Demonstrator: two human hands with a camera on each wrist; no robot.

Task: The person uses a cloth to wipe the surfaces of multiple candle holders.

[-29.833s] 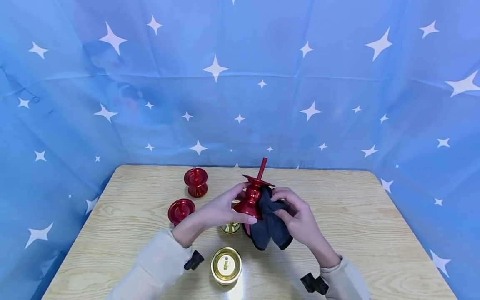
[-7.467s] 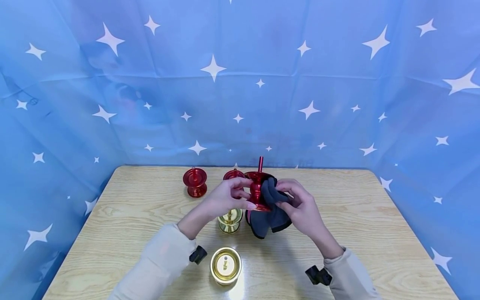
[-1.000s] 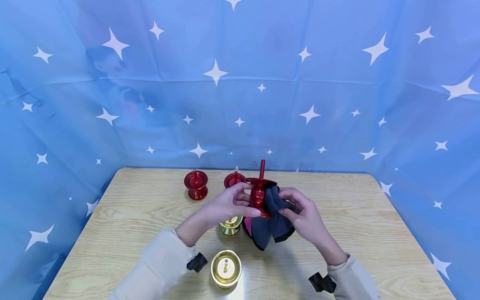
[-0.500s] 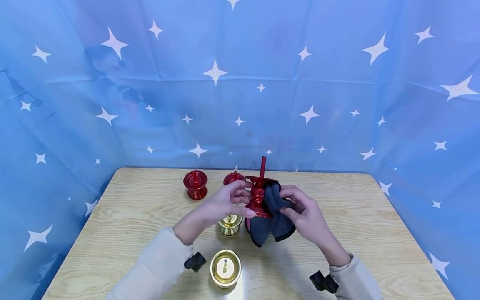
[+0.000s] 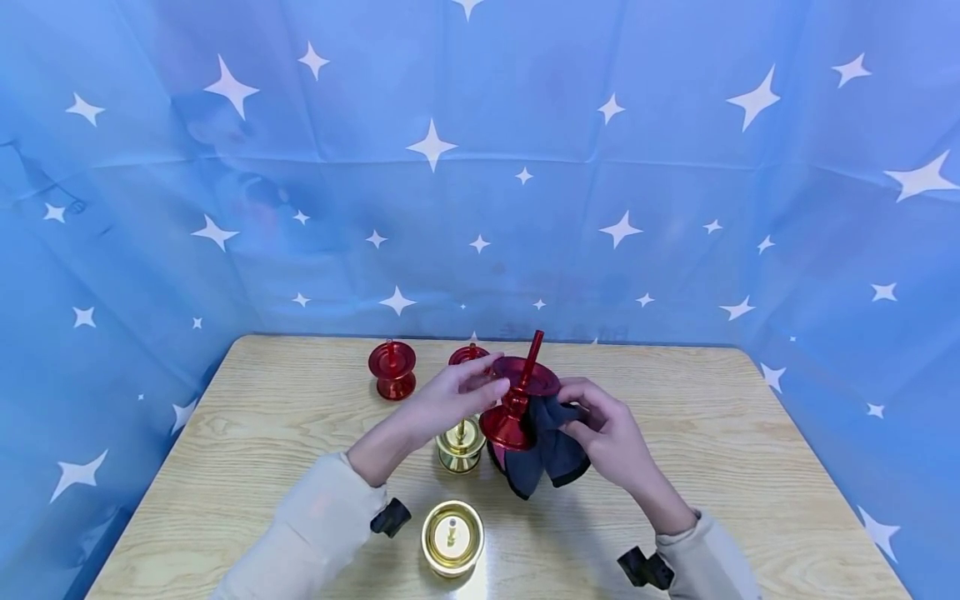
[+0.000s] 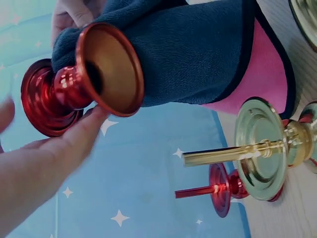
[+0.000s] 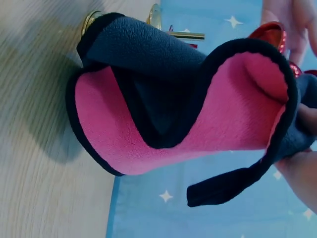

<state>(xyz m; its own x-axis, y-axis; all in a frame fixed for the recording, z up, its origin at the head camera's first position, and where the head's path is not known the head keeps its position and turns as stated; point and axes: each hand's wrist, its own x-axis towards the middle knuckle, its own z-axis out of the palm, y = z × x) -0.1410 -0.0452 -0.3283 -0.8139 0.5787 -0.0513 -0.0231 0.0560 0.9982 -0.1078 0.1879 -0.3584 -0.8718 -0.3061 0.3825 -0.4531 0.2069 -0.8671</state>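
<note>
A red metal candlestick point(image 5: 512, 429) with a dished top and an upright tube tilts to the right above the table. My right hand point(image 5: 611, 429) grips a dark blue cloth point(image 5: 551, 454) wrapped against the candlestick's right side. The cloth's pink side point(image 7: 228, 116) and black edging show in the right wrist view. My left hand point(image 5: 438, 404) is at the candlestick's left; its fingers are extended along the stem, and in the left wrist view the thumb point(image 6: 6, 115) stands apart from the metal. The hollow underside point(image 6: 114, 69) of the base faces the left wrist camera.
Another red candlestick point(image 5: 392, 367) stands at the back left, with one more point(image 5: 467, 353) partly behind my left hand. A gold candlestick point(image 5: 459, 458) stands below the hands, and a second gold one point(image 5: 452, 537) nearer the front of the wooden table point(image 5: 262, 467).
Over the last half second the candlestick has tipped, its tube leaning right and its dish turned towards me. My left thumb has moved up from the base. The cloth stays in my right hand.
</note>
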